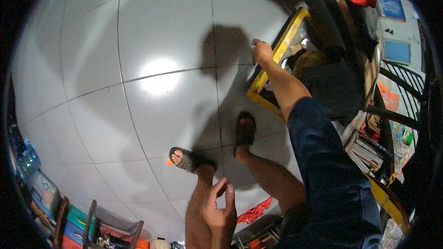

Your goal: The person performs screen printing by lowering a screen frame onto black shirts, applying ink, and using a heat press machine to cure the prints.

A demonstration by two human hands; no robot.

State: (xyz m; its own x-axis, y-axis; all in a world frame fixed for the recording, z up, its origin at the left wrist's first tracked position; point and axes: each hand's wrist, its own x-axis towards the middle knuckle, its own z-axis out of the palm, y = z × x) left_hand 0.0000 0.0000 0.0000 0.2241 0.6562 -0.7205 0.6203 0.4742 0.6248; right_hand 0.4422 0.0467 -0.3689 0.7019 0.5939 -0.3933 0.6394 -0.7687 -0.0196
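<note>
Above the glossy white tiled floor (pixel 166 124), just beside an angular yellow-and-black frame (pixel 290 32), the right hand (pixel 263 52) is closed on a small pale object (pixel 254 43), too small to identify, at its fingertips. Nearer the lower edge, the left hand (pixel 220 212) is open, thumb and fingers curved with a gap between, overlapping the bare left leg (pixel 197 203). Crumpled red patterned cloth (pixel 255 211) shows to its right.
</note>
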